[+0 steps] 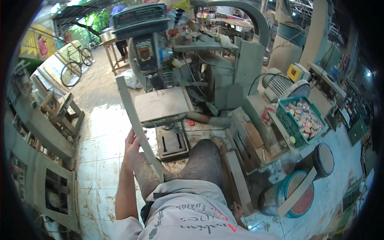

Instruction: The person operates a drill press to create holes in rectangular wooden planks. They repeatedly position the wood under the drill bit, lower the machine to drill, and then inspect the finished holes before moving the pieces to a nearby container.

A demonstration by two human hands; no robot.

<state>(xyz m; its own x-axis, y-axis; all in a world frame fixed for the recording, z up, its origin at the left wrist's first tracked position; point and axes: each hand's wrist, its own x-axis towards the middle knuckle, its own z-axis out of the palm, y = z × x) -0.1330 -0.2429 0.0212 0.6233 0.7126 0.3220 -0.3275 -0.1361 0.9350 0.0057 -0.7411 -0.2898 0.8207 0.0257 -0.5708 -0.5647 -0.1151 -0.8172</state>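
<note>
Apparently seated before a drill press (140,20), with a long wooden plank (139,130) gripped in the left hand (133,145), fingers closed around its edge. Seemingly at a handling stage: already in hand, but steeply tilted rather than laid flat on the drill press table (162,103). Passing in front of that table's left side, whether touching or apart impossible to tell. Without visible holes or notches on the plank's near face, so no clear sign of finished work; also hard to judge how much remains.

In looks, narrow, straight and pale grey-brown, with a squared top leaning away to the left and a lower end just in front of the pale shirt (188,200).

Low at the right, beside a second board (237,178), a partly hidden right hand (237,209); cannot tell whether open, closed or holding anything.
</note>
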